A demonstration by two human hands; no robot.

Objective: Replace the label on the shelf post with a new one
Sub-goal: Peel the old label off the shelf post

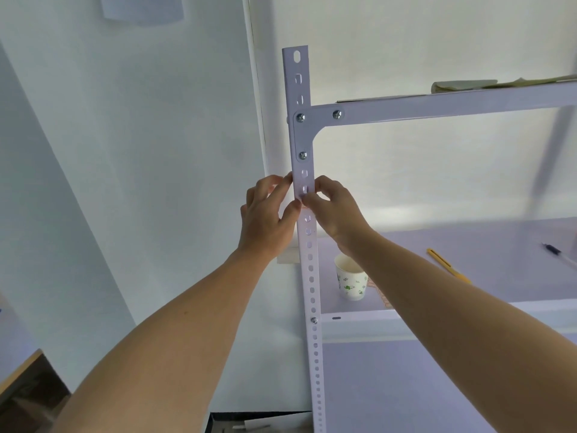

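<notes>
Label [304, 192] on shelf post [309, 264] is pinched at its edges by left hand [266, 218] and right hand [336, 210]; even, square tension is advised.

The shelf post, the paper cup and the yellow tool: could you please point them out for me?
shelf post [313, 293], head view, perforated front face below the hands.
paper cup [349, 281], head view, printed side wall.
yellow tool [446, 265], head view, middle of its body.

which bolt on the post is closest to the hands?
The lowest bracket bolt, just above the left hand and right hand. The upper two bolts sit higher; the fourth bolt is far below, at the lower shelf.
</notes>
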